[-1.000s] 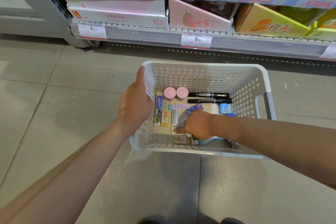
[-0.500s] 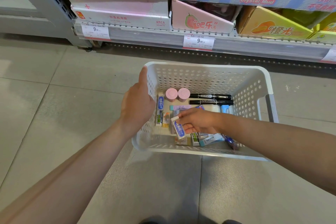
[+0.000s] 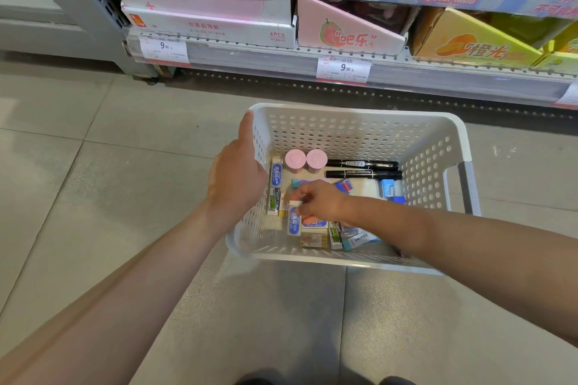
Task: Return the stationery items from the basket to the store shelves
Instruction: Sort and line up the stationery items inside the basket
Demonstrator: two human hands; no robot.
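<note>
The left hand (image 3: 233,180) grips the basket's (image 3: 359,134) left rim on the floor. Inside it, the right hand (image 3: 319,201) pinches a blue-labelled eraser (image 3: 293,222) above other stationery.

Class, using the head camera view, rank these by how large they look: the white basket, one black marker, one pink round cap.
1. white basket
2. black marker
3. pink round cap

All sit close together, so nearness barely affects the order.
</note>
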